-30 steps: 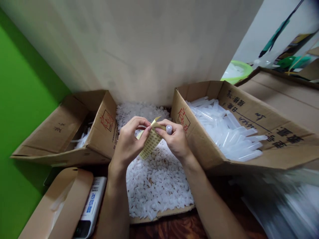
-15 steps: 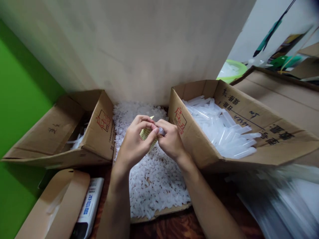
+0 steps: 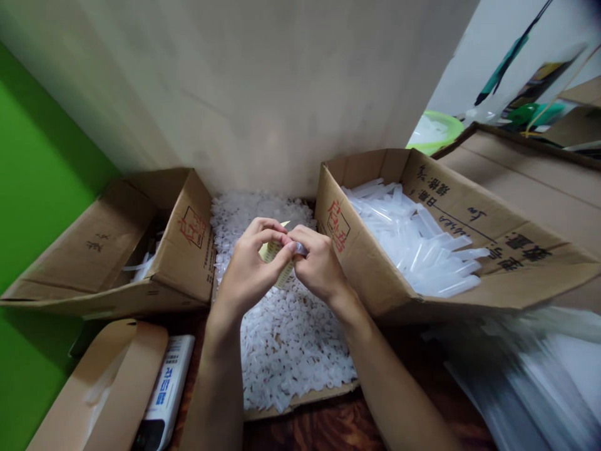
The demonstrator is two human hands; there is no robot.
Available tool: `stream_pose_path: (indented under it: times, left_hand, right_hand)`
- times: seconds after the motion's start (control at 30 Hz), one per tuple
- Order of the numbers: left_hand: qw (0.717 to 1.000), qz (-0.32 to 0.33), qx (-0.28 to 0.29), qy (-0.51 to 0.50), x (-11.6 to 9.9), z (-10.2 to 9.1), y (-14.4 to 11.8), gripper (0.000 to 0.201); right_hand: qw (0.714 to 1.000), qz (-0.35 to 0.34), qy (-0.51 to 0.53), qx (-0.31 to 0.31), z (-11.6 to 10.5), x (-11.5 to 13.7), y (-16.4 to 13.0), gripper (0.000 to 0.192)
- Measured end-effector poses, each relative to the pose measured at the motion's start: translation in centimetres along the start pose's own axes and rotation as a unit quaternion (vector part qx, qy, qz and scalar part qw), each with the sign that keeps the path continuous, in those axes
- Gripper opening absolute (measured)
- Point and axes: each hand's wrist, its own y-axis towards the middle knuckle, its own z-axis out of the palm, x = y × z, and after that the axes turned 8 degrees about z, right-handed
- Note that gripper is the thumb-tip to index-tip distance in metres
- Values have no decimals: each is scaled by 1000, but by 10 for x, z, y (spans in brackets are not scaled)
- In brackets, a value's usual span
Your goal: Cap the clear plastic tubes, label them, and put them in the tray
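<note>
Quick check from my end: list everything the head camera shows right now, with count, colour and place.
Yellow sheet of small stickers: one, pinched between both hands, centre.
Small clear plastic tube: one, at the right fingertips.
Pile of small white plastic caps: too many to count, on a flat cardboard tray under the hands.
Right brown cardboard box: one, holds many clear plastic tubes.
Left brown cardboard box: one, contents mostly hidden.
White packet with blue print: one, lower left.
Green wall: left.
Grey upright board: behind the boxes.
Left hand: closed on the sheet.
Right hand: closed on the tube.
</note>
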Motion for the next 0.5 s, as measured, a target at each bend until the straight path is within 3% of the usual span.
stream_pose_path:
  times: [0.2,0.3,0.4,0.5]
  left_hand:
    - [999,-37,-12,-19,4,6,-2,6]
    - [999,-32,3,-20,11,0,-5,28]
    - [998,-21,59,-31,22,-16,-11,48]
    - [992,-73,99,-27,33,-30,-17,28]
  right_hand:
    - [1000,3,21,-2,1,-3,-1,32]
    - [999,-1,45,3,0,-2,-1,37]
    - [997,11,70,14,-3,3,-1,21]
    - [996,16,87,28,-6,8,-2,24]
